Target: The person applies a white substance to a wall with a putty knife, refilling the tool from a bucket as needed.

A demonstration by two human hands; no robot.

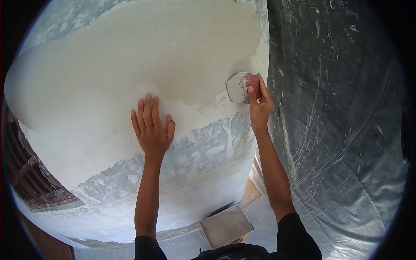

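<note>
Fingers spread, my left hand (151,130) lies against the wall (195,39), near the middle of the head view. To its right, close to the wall's right edge, my right hand (261,106) grips a putty scraper (238,88). The scraper has a reddish back end, and its wide face is smeared with white putty. It rests on or very near the wall; the exact contact is hidden. Damp beige putty covers the upper wall, with smooth whitish putty around my left hand. Below runs a ragged border to patchy grey, thinly coated wall.
A dark, putty-splashed plastic sheet (342,108) hangs along the right side. At the wall's foot, near my body, sits a rectangular tray (226,226) with greyish material. A brown slatted opening (34,169) is at the lower left.
</note>
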